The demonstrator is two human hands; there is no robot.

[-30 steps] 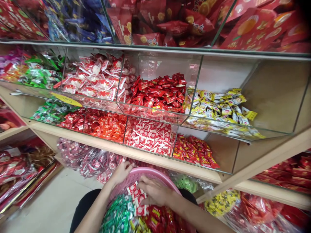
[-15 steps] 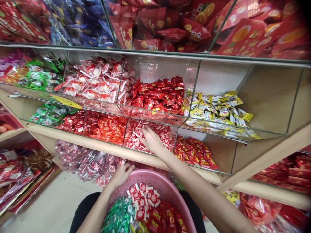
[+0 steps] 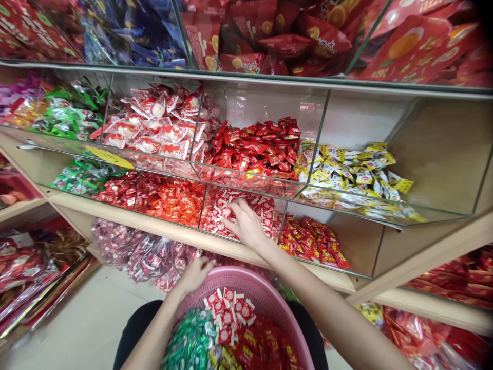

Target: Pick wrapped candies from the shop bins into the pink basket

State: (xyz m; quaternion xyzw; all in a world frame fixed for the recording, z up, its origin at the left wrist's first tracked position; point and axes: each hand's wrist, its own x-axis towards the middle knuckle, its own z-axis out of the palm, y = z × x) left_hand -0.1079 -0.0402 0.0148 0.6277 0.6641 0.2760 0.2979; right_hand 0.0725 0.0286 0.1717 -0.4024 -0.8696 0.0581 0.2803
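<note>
My left hand is closed at the near-left rim of a round pink plastic basket, its fingers curled over the edge. In the basket lie red-and-white wrapped candies, green wrapped candies, dark red wrapped candies and a few yellow ones. My right hand reaches into a lower shelf bin, over a heap of red-and-white wrapped candies. Its thumb stands apart from the bent fingers, whose tips touch the heap. I see no candy held in it.
Clear dividers split the shelf into bins. Beside the right hand's bin are orange-red candies and red-yellow candies. Above, a clear panel fronts red candies and yellow-white candies. Bagged candies lie below the wooden ledge.
The view has shifted slightly, so the shelves appear a little to the right. My right hand stays over the red-and-white heap, and my left hand stays at the basket's rim.
</note>
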